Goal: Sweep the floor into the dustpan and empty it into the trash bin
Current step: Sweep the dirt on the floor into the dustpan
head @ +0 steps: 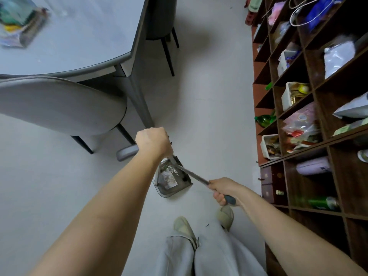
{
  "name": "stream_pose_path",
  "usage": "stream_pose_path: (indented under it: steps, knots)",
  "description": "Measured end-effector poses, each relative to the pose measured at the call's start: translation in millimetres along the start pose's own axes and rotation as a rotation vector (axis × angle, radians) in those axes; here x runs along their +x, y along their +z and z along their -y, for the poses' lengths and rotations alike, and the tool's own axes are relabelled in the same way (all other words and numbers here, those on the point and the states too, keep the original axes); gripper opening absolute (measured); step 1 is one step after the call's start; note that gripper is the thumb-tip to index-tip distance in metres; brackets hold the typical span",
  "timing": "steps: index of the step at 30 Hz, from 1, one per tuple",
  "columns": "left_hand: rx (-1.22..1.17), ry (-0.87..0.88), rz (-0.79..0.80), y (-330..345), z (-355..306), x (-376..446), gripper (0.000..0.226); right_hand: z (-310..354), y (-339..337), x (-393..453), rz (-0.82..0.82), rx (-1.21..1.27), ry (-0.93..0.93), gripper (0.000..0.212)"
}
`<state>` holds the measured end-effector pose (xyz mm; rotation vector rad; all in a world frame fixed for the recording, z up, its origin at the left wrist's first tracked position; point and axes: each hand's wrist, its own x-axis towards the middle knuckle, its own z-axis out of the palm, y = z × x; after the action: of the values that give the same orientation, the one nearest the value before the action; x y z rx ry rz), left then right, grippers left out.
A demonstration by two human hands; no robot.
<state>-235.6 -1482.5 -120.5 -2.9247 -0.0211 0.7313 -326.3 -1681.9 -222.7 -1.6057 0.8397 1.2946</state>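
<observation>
Left hand (153, 141) clenched around the top of the dustpan handle; dustpan (171, 181) sits on the pale floor (209, 116) just near of the table leg (139, 100), debris and paper scraps inside. Right hand (223, 190) grips the broom handle (194, 176), which angles down-left into the pan. Wooden shelf unit (310, 120) stands to the right.

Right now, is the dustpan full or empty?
Partly filled. The dustpan sits on the floor with paper scraps and bits of debris lying inside it.
</observation>
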Motion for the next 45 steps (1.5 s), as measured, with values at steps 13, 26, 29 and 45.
stream_pose_path:
  steps: [13, 26, 29, 45]
  knots:
    - [-0.037, -0.035, 0.017, 7.6, 32.8, -20.8, 0.007, 17.7, -10.2, -41.0, -0.199, -0.307, -0.17, 0.04]
    - [0.018, -0.056, 0.009, 8.4, 49.8, -12.9, 0.012, 1.0, 29.6, 16.7, -0.009, -0.094, -0.033, 0.03]
    - [0.02, -0.028, -0.003, 3.5, 38.9, -15.7, 0.007, -7.8, 28.1, -2.9, -0.005, -0.073, -0.085, 0.044]
    - [0.108, 0.189, -0.053, -26.2, -47.4, -20.6, 0.006, -52.3, -79.3, -15.2, -0.343, -0.104, -0.061, 0.037]
